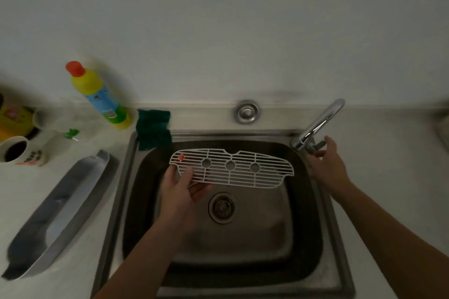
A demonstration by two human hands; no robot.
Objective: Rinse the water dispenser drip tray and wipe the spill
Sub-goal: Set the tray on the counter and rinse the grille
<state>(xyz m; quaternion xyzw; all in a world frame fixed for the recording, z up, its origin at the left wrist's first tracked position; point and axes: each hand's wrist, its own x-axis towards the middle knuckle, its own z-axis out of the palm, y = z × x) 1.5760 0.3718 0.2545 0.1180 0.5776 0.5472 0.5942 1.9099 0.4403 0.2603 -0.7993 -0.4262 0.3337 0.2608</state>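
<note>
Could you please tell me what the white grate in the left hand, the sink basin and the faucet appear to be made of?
The grate looks like matte white moulded plastic: thin even bars, round cut-outs. The sink basin appears to be brushed stainless steel, grey with a dull sheen. The faucet looks like polished chrome-plated metal, with bright mirror-like highlights along its spout.

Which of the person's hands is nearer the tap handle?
Right. The right hand is at the tap handle, fingers around it; the left hand is across the sink, holding the white grille.
</note>
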